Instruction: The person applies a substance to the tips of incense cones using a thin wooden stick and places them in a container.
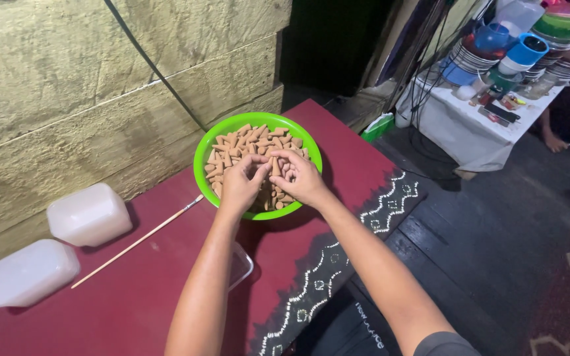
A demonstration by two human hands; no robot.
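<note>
Green bowl (pixel 214 142): both hands apparently pinching tan cones (pixel 249 140).

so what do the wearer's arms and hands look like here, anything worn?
Both forearms are bare down to the wrists. No gloves, watch, rings or bands show on the left hand or the right hand. The only clothing visible is the edge of a dark grey short sleeve on the right upper arm, at the bottom of the frame. The left arm shows no sleeve.
</note>
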